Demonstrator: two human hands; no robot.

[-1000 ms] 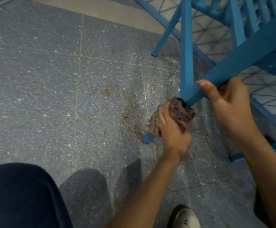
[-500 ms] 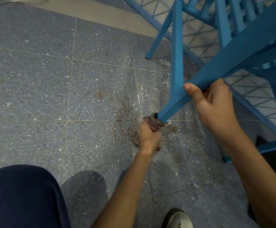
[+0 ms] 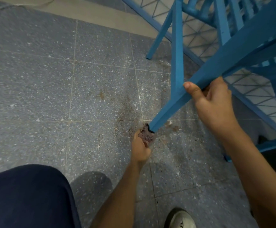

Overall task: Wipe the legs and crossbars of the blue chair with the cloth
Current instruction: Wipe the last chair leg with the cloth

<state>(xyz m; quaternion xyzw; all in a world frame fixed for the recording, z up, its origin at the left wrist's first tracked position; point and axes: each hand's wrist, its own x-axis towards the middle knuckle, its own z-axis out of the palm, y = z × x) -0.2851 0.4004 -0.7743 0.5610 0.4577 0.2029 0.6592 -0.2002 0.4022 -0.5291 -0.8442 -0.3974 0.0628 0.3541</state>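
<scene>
I'm clamping the cloth (image 3: 146, 136) in my left hand (image 3: 139, 148) around the foot of the blue chair (image 3: 242, 41) leg (image 3: 171, 106), 6 o'clock of centre. My right hand (image 3: 214, 102) is fisted on that leg higher up, at 3 o'clock, tilting the chair. Judging: this leg is nearly wiped; other legs and crossbars are probably pending.

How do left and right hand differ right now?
The left hand sits low near the floor, closed around the cloth at the foot of the chair leg; the right hand sits higher and grips the same leg bare, with no cloth. Both are closed on that one leg.
</scene>
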